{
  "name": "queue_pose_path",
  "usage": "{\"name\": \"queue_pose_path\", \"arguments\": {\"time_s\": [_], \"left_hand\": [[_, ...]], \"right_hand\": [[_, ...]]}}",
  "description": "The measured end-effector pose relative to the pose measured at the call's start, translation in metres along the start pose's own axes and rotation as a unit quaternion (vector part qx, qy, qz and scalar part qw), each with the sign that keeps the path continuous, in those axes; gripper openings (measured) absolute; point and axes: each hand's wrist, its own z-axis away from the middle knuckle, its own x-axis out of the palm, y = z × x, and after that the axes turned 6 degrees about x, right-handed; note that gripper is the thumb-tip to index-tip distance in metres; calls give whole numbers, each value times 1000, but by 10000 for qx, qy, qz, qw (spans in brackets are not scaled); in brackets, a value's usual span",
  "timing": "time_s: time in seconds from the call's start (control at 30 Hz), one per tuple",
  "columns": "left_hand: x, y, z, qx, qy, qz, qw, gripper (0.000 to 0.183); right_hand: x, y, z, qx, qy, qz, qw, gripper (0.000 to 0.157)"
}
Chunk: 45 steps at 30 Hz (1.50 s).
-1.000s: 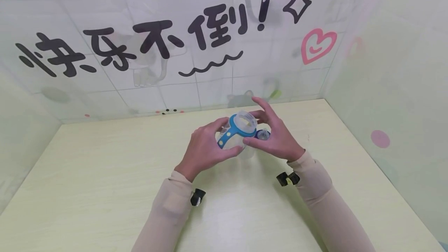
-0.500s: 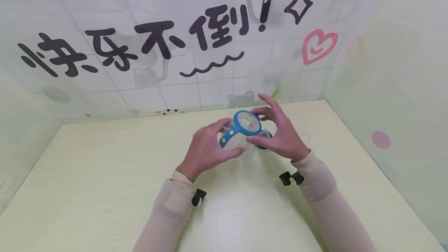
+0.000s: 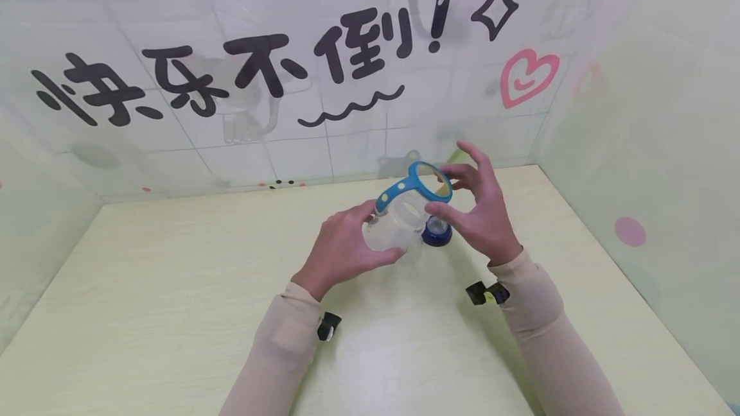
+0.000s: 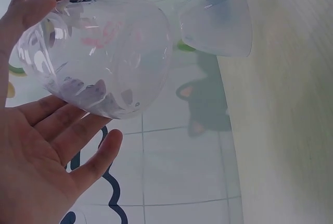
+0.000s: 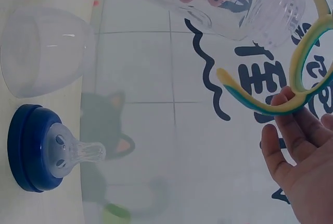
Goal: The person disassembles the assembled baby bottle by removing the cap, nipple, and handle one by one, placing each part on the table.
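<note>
In the head view my left hand (image 3: 341,249) grips a clear baby bottle (image 3: 386,231) around its body. The bottle tilts above the table, its open neck toward my right hand (image 3: 485,214). That hand pinches the edge of a blue bottle handle (image 3: 399,190). The handle's ring is off the neck and just above it; the right wrist view shows its yellow inner side and curved arms. Below stands a dark blue collar with a clear nipple (image 5: 73,148), nipple up. Beside it is a translucent bottle cap (image 5: 47,52), faint in the head view.
The pale wooden table (image 3: 173,313) meets a printed back wall (image 3: 277,165) close behind the hands. A side wall (image 3: 647,146) rises along the right table edge. Black wrist mounts (image 3: 488,293) sit on both sleeves.
My right hand has moved up and right, lifting the blue handle's ring off the bottle's neck. The nipple collar shows more fully now. My left hand stays around the bottle.
</note>
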Motion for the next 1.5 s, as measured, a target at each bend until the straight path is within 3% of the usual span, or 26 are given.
{"name": "queue_pose_path", "arguments": {"time_s": [0.33,0.63,0.8,1.17,1.5], "left_hand": [[-4,-2,1,-45,-174,180,9997,68],[-4,-2,1,-60,-246,260,9993,67],[-4,-1,1,-6,-201,240,9995,68],[-4,-1,1,108,-102,179,9997,68],[-4,-2,1,139,-44,209,9997,68]], "right_hand": [[-4,3,-2,743,433,456,9953,89],[-6,17,-2,1270,644,661,9876,77],[-6,26,-1,1707,502,924,9797,79],[-3,48,3,2644,-87,1653,9501,86],[-2,53,6,3142,-281,1968,9283,85]]}}
